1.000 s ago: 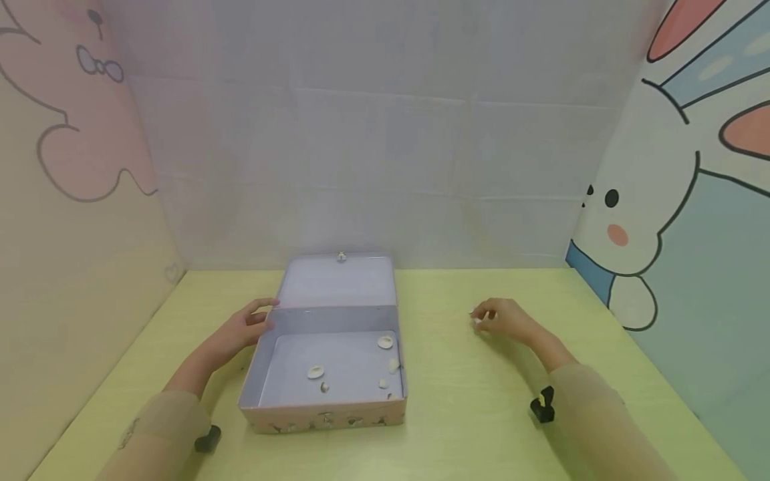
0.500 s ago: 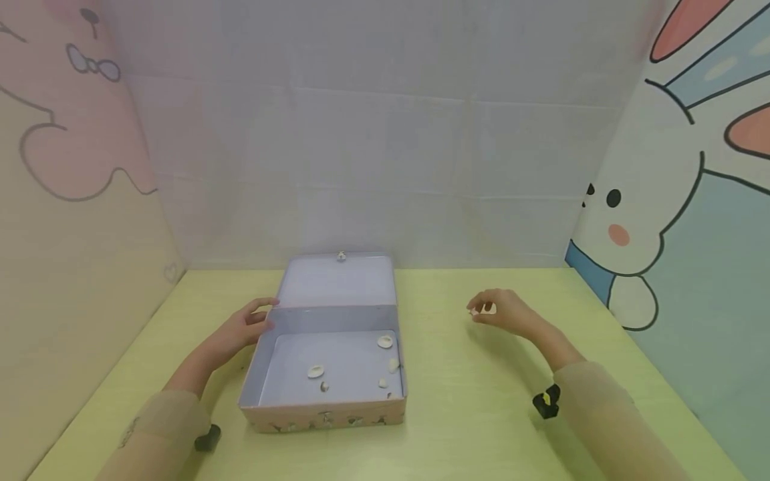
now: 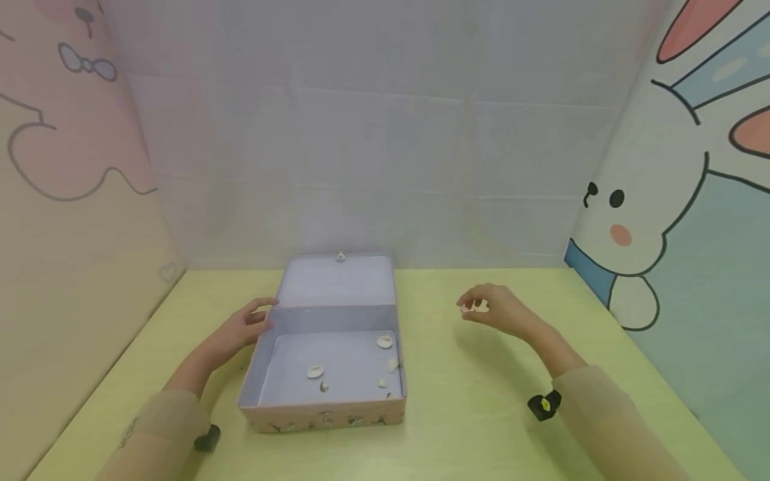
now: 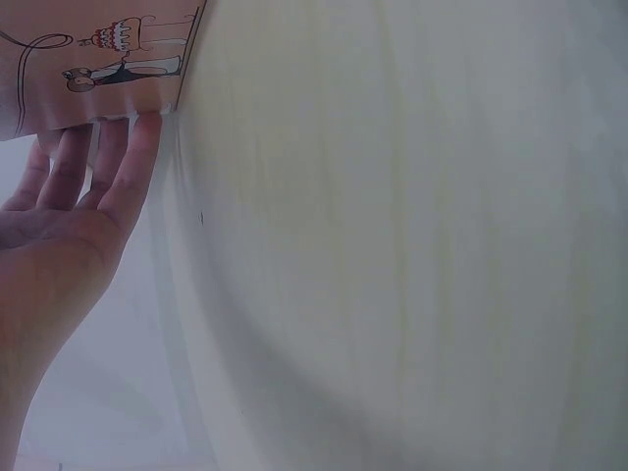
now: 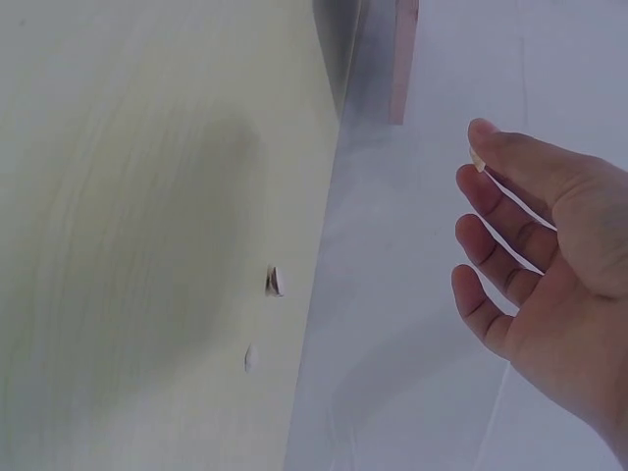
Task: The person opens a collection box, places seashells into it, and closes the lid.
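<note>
My right hand (image 3: 500, 311) is raised over the table to the right of the box, pinching a small pale seashell (image 5: 477, 160) between thumb and index finger. The other fingers are spread and bent. My left hand (image 3: 239, 329) touches the left side of an open tin box (image 3: 337, 321) near its hinge. In the left wrist view, its fingers (image 4: 126, 186) lie fairly straight against the pink printed wall (image 4: 118, 83). Several white shells sit on the box floor, among them a round one (image 3: 385, 341) and an oval one (image 3: 315, 371).
The box lid (image 3: 337, 280) leans back near the white rear wall (image 3: 421, 167). On the table (image 5: 128, 294), two more small shells, one nearer (image 5: 275, 282) and one fainter (image 5: 249, 359), show in the right wrist view. Cartoon-printed walls close both sides.
My right hand has lifted off the table with the shell and shifted slightly left, toward the box. The left hand and the box have stayed in place.
</note>
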Demonstrator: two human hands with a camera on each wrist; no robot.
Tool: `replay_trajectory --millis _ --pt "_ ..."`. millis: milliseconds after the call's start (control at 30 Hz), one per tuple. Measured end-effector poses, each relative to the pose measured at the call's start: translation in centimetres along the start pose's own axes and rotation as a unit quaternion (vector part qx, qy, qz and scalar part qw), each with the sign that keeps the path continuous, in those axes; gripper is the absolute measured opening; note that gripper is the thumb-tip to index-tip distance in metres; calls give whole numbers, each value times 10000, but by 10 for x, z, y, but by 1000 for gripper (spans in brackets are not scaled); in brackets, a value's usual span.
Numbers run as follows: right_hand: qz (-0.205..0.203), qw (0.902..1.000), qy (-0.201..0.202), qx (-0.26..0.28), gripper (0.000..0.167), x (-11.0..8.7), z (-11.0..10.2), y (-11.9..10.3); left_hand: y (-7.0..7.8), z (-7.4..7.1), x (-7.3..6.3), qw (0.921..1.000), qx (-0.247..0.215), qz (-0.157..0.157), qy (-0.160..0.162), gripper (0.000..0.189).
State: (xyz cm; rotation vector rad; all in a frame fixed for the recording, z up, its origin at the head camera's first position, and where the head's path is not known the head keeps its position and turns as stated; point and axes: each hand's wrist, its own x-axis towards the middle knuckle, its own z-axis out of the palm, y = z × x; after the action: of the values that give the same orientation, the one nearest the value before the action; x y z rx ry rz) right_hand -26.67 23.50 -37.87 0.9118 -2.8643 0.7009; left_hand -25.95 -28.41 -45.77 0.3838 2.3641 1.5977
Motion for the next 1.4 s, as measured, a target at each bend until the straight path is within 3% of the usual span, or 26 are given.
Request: replay_trajectory --millis 400,700,900,1400 --pt "-494 9970 596 36 20 1 7 -34 0 1 0 10000 13 -56 30 59" --pt "-1190 9884 941 71 21 2 20 -56 0 1 -1 10000 27 -44 31 60" --pt "-1520 9843 863 248 21 3 32 -72 0 1 -1 10000 32 -40 44 59" --pt "-1768 9819 510 441 19 10 70 -96 1 2 -2 9999 -47 -104 63 60"
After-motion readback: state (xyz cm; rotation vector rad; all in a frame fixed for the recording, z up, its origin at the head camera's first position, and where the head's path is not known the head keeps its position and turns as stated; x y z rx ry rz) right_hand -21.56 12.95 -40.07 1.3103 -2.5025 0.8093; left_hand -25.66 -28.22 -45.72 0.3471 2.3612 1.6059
